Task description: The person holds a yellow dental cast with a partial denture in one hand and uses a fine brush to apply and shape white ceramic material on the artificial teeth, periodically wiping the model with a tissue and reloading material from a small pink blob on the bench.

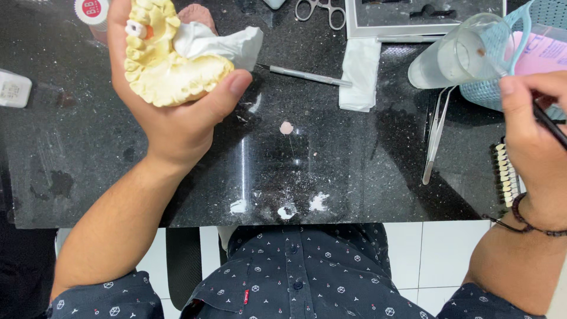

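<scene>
My left hand (171, 112) grips a pale yellow plaster dental cast (165, 65) with a white tissue (215, 41) tucked against it; one white tooth with an orange base (139, 28) sits on the cast. It is raised over the left part of the black stone table (342, 165). My right hand (534, 136) is at the right edge, fingers closed on a thin black-handled tool (550, 125). It hovers beside a clear plastic cup (458, 56) lying tilted by a teal basket (490, 91).
Metal tweezers (435, 137) lie right of centre, a tooth shade guide (507, 174) under my right wrist. A metal instrument (307, 75) and folded white tissue (359, 74) sit mid-table, scissors (322, 10) and a grey tray (425, 20) at the back. White plaster crumbs (288, 208) near the front edge.
</scene>
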A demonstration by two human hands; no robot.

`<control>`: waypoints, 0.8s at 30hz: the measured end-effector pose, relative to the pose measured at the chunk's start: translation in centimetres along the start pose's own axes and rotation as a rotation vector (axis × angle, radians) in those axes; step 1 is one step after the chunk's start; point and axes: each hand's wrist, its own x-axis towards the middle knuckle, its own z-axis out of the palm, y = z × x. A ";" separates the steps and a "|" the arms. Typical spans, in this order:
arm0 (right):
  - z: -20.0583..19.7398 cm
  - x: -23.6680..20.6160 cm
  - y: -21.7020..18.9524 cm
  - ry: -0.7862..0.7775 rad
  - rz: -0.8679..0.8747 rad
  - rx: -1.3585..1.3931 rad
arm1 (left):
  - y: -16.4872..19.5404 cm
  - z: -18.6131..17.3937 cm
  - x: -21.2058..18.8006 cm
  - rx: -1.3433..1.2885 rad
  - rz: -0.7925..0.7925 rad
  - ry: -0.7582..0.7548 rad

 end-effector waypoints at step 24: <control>8.3 -1.0 -11.2 -0.125 -0.535 -0.053 | 2.1 -1.4 -0.4 0.344 0.258 -0.274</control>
